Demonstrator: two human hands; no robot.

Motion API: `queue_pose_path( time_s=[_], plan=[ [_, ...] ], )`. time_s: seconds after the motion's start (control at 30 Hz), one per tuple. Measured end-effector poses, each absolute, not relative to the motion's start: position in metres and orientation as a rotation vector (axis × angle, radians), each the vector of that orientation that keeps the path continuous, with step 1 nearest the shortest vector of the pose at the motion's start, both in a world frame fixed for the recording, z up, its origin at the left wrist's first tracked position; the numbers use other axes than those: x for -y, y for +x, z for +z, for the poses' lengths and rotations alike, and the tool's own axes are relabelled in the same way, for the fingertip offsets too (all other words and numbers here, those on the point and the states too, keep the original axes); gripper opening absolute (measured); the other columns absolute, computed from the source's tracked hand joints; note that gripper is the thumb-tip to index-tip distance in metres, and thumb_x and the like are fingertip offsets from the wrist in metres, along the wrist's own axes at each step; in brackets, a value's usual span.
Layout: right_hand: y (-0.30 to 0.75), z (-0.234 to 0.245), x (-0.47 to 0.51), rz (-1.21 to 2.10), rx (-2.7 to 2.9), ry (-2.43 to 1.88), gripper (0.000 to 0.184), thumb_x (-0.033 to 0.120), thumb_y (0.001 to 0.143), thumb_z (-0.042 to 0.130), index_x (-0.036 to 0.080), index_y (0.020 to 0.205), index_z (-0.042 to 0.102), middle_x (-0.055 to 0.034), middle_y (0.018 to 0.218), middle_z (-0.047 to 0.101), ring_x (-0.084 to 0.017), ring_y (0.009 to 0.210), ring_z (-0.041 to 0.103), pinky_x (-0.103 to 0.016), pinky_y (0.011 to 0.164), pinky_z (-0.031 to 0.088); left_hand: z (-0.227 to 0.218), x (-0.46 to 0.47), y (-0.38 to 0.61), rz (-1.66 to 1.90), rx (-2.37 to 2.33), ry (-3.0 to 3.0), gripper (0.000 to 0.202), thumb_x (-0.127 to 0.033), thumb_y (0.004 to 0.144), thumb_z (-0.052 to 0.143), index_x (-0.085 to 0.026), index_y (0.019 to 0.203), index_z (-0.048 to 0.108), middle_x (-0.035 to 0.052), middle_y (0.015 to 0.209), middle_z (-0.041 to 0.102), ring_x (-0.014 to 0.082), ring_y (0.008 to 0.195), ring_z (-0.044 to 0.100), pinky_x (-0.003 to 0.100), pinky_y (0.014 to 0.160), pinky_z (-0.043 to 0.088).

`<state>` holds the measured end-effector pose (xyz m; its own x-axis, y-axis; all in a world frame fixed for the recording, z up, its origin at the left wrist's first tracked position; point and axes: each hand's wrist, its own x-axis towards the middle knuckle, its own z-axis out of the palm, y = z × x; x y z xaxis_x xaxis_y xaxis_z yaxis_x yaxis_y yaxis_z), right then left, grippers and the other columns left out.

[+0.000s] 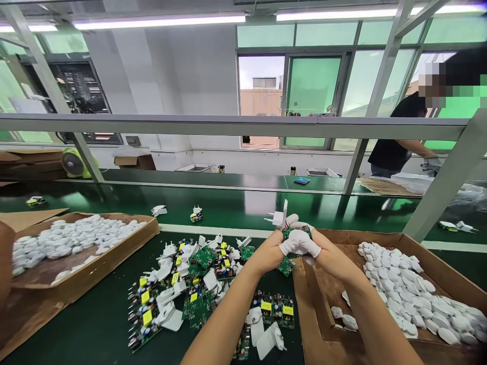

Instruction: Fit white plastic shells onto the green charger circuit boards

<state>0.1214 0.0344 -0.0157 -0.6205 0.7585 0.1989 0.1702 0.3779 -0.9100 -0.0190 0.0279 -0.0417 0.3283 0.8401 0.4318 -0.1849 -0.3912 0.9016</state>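
Observation:
My left hand [284, 244] and my right hand [312, 245] meet in front of me, their fingers in white coverings and closed together. Between them is a green circuit board [286, 233], mostly hidden by the fingers. A white plastic plug piece [279, 218] sticks up at its left side; whether it is joined to the board cannot be made out. Below and to the left lies a heap of circuit boards [204, 257] with yellow transformers, mixed with white plug pieces [173, 319]. Another green board [286, 266] lies just under my hands.
Cardboard trays with white plastic pieces stand at left [110, 258] and right [449, 259]. A green conveyor belt [228, 203] runs behind, carrying a few assemblies [197, 215]. A grey metal frame [213, 125] crosses above it. Another person [395, 137] stands at the far right.

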Motion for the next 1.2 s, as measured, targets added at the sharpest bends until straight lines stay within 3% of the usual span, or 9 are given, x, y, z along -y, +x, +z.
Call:
queue_pose_path(
  time_s=[0.17, 0.3, 0.47, 0.6, 0.77, 0.87, 1.0, 1.07, 1.2],
  plan=[
    [0.129, -0.014, -0.038, 1.383, 2.107, -0.711, 0.058, 0.063, 0.071, 0.041, 0.017, 0.107, 0.043, -0.0007, 0.074, 0.039, -0.009, 0.056, 0.031, -0.020, 0.049, 0.033, -0.038, -0.029, -0.025, 1.107, -0.536, 1.632, 0.066, -0.039, 0.065, 0.062, -0.019, 0.123, 0.038, 0.0084, 0.116, 0.048, 0.0236, 0.116, 0.032, 0.034, 0.099, 0.022],
    [0.125, -0.017, -0.037, 1.288, 2.069, -0.749, 0.064, 0.068, 0.071, 0.031, 0.017, 0.108, 0.041, -0.0045, 0.083, 0.043, -0.012, 0.061, 0.037, -0.023, 0.051, 0.037, -0.040, -0.028, -0.019, 1.235, -0.538, 1.434, 0.067, -0.045, 0.063, 0.062, -0.018, 0.120, 0.041, 0.0091, 0.113, 0.049, 0.0237, 0.107, 0.041, 0.032, 0.091, 0.032],
    [0.119, -0.022, -0.037, 0.799, 2.258, -0.869, 0.051, 0.060, 0.071, 0.042, 0.014, 0.093, 0.043, -0.0077, 0.083, 0.046, -0.018, 0.071, 0.044, -0.030, 0.062, 0.040, -0.042, -0.027, 0.002, 1.523, -0.620, 1.140, 0.062, -0.038, 0.058, 0.067, -0.016, 0.112, 0.048, 0.0078, 0.095, 0.057, 0.0165, 0.079, 0.053, 0.025, 0.069, 0.042],
    [0.118, -0.021, -0.034, 0.608, 2.371, -1.057, 0.042, 0.053, 0.068, 0.048, 0.014, 0.079, 0.039, -0.0073, 0.074, 0.047, -0.017, 0.060, 0.045, -0.029, 0.052, 0.038, -0.039, -0.027, 0.012, 1.580, -0.604, 0.986, 0.060, -0.042, 0.054, 0.068, -0.014, 0.105, 0.053, 0.0055, 0.082, 0.059, 0.0112, 0.062, 0.052, 0.021, 0.055, 0.039],
    [0.117, -0.016, -0.029, 0.509, 2.278, -1.048, 0.033, 0.036, 0.074, 0.045, 0.016, 0.099, 0.041, -0.0056, 0.080, 0.054, -0.017, 0.068, 0.052, -0.025, 0.056, 0.041, -0.034, -0.028, -0.004, 1.489, -0.721, 1.022, 0.056, -0.052, 0.057, 0.062, -0.015, 0.099, 0.055, 0.0062, 0.087, 0.058, 0.0133, 0.071, 0.053, 0.020, 0.056, 0.039],
    [0.112, -0.008, -0.027, 0.135, 2.238, -1.413, 0.037, 0.027, 0.075, 0.045, 0.017, 0.110, 0.039, -0.0047, 0.072, 0.058, -0.020, 0.062, 0.055, -0.025, 0.050, 0.037, -0.028, -0.023, -0.017, 1.400, -0.917, 0.968, 0.055, -0.057, 0.059, 0.057, -0.015, 0.094, 0.053, 0.0070, 0.092, 0.055, 0.0140, 0.070, 0.054, 0.021, 0.052, 0.040],
    [0.099, 0.007, -0.025, -0.451, 2.414, -1.540, 0.019, 0.014, 0.073, 0.043, 0.014, 0.090, 0.053, -0.0085, 0.067, 0.058, -0.023, 0.063, 0.057, -0.024, 0.046, 0.031, -0.026, -0.015, -0.011, 1.304, -0.710, 0.824, 0.054, -0.060, 0.057, 0.055, -0.012, 0.082, 0.051, 0.0065, 0.078, 0.055, 0.0140, 0.061, 0.053, 0.024, 0.048, 0.042],
    [0.100, 0.012, -0.024, -0.395, 2.648, -1.340, 0.016, 0.016, 0.072, 0.048, 0.014, 0.087, 0.054, -0.0091, 0.075, 0.059, -0.022, 0.067, 0.057, -0.024, 0.049, 0.034, -0.028, -0.017, -0.006, 1.440, -0.638, 0.737, 0.048, -0.054, 0.055, 0.061, -0.012, 0.076, 0.050, 0.0047, 0.071, 0.054, 0.0132, 0.059, 0.053, 0.022, 0.048, 0.041],
    [0.135, -0.007, -0.039, -0.072, 2.702, -1.394, 0.034, 0.028, 0.077, 0.044, 0.018, 0.109, 0.046, -0.0047, 0.070, 0.061, -0.022, 0.060, 0.058, -0.027, 0.049, 0.039, -0.031, -0.026, -0.012, 1.531, -0.681, 0.528, 0.033, -0.034, 0.058, 0.065, -0.013, 0.076, 0.048, 0.0019, 0.069, 0.053, 0.0114, 0.055, 0.054, 0.018, 0.044, 0.039]
  ],
)
